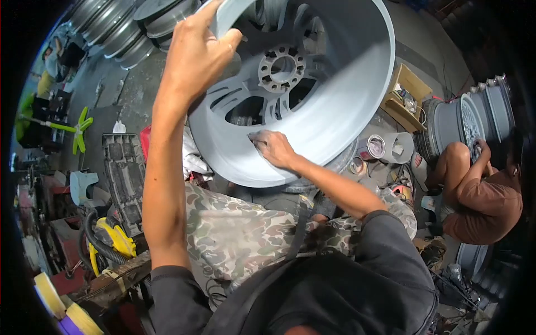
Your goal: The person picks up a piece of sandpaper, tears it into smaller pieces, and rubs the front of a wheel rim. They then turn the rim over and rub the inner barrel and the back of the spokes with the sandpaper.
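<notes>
A large grey car wheel rim (346, 111) stands tilted before me, its open barrel facing me and its spokes and hub at the far end. My left hand (201, 47) is closed on the upper left edge of the rim, the thumb on the inner side. Low inside the barrel, my right hand (273, 148) presses a small dark grey piece (258, 137) that looks like sandpaper against the wall. Its fingers are bent around that piece and partly hide it. Camouflage cloth (240, 229) covers my lap below the rim.
Several bare rims (106, 28) lie at upper left. A cardboard box (405, 97), an open can (375, 146) and a clear tub (397, 148) stand right of the rim. A co-worker (480, 195) crouches by more wheels. On the left are a green fan (81, 129) and a yellow machine (114, 240).
</notes>
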`<state>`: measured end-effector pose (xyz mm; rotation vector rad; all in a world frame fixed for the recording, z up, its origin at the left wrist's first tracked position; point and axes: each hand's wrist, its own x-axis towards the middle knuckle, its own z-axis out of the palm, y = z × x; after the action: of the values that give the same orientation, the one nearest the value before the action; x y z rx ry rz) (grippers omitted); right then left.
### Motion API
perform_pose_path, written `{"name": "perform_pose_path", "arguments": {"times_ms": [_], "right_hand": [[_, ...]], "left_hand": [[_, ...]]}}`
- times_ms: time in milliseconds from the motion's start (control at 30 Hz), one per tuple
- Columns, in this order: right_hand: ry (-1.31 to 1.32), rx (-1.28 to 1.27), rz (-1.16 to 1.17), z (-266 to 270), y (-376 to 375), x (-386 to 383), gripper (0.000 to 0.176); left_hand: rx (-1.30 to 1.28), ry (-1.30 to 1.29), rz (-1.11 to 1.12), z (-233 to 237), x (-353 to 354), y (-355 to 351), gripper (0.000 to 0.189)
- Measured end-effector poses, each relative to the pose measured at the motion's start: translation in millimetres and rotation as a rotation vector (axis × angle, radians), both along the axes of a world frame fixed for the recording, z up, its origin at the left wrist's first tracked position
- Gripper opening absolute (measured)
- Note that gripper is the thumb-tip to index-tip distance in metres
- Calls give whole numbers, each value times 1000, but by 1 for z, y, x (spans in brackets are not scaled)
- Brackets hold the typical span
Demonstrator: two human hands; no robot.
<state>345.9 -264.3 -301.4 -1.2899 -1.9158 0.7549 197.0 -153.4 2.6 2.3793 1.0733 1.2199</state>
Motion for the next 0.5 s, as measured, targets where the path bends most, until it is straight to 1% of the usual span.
{"name": "perform_pose_path", "arguments": {"times_ms": [33, 100, 133, 167, 200, 233, 267, 333, 367, 433, 467, 500], "right_hand": [[2, 13, 3, -3, -1, 1, 32], [-45, 85, 5, -29, -9, 33, 34], [-318, 64, 13, -51, -4, 73, 34], [-486, -36, -18, -63, 13, 122, 35], [-692, 65, -31, -57, 32, 170, 35], [-1026, 51, -55, -37, 54, 204, 31], [-1192, 110, -6, -12, 73, 230, 27], [-1278, 326, -46, 19, 97, 258, 24], [-1283, 324, -42, 19, 93, 255, 24], [-1236, 213, -46, 10, 80, 234, 24], [-1060, 97, -99, -13, 66, 209, 24], [-784, 201, -165, -67, 57, 185, 24]], "left_hand": [[-31, -90, -40, -5, -1, 0, 49], [-56, -27, 32, 0, -1, -9, 49], [-76, -12, 51, 1, 1, -13, 50], [-81, -17, 53, -1, 3, -15, 50], [-89, -3, 42, -2, 4, -15, 48], [-95, 15, 37, -1, 2, -15, 46], [-94, 17, 45, 0, 5, -14, 46], [76, -200, -188, 3, 15, -14, 54], [190, -143, -180, 3, 13, -15, 55], [235, -139, -155, 0, 12, -13, 55], [278, -129, -130, 0, 10, -13, 55], [277, -125, -128, 0, 9, -14, 55]]}}
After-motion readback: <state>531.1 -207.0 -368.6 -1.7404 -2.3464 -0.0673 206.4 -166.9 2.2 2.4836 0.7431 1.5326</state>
